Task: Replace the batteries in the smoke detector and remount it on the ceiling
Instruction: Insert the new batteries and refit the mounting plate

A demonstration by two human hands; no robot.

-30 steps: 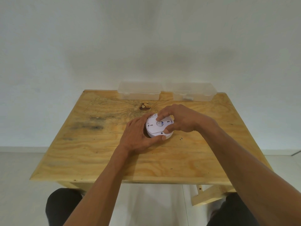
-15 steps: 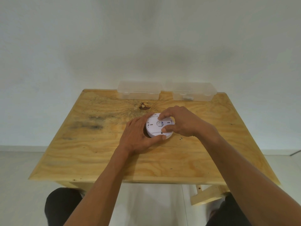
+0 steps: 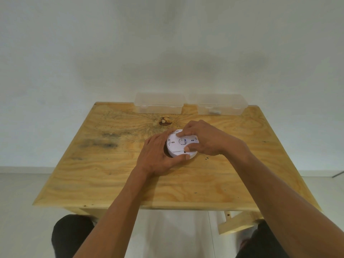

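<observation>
The smoke detector [image 3: 181,145] sits back side up near the middle of the wooden worktop [image 3: 130,183], a little to the right of centre and well short of the 2 clear plastic boxes [image 3: 159,106] at the far edge. The left hand [image 3: 158,155] wraps its fingers and thumb round the detector's left and near rim, bracing it against the wood. The right hand [image 3: 202,140] comes over from the right, with a fingertip curled onto the far part of the back plate and the thumb pinching at the near right edge, so both grips are closed on the detector.

It looks like a light, rigid plastic shell with a smooth rim, so it will likely slide or spin on the worktop unless it is held down. The safest hold is around the circumference, as the left hand has it, leaving the back plate free to turn or lift. The plate's thin tabs and the seam line across it are probably the fragile parts, so a steady twist rather than prying should suit them. Whether the plate is loose yet cannot be told.
</observation>
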